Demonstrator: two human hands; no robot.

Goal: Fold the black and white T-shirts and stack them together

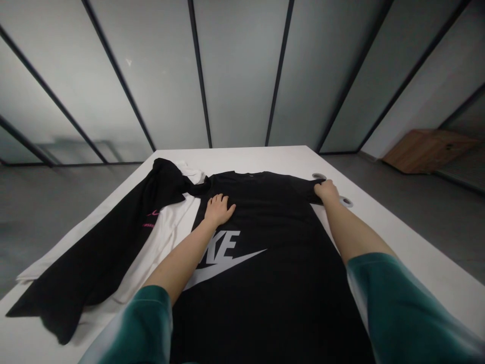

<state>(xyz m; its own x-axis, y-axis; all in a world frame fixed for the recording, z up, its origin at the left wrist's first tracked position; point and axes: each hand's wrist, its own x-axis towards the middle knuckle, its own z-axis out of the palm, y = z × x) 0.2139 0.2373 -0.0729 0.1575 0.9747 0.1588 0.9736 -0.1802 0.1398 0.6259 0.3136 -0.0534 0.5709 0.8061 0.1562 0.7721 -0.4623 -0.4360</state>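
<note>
A black T-shirt (276, 227) with a pale logo and lettering lies spread on the white table, its collar toward the far edge. My left hand (219, 209) rests on its upper left part with fingers spread, holding nothing. At the right, my right hand (326, 190) has its fingers closed on the end of the shirt's sleeve. The left sleeve reaches the other clothes, where a black garment (109, 242) with pink print lies over white garments (170, 222).
Two roll-like rings lie near my right hand: one ring (346, 201) beside the wrist, another ring (319, 176) beyond it. The white table (401, 242) ends before a frosted glass wall (242, 76). A wooden box-like piece (424, 150) stands on the floor at right.
</note>
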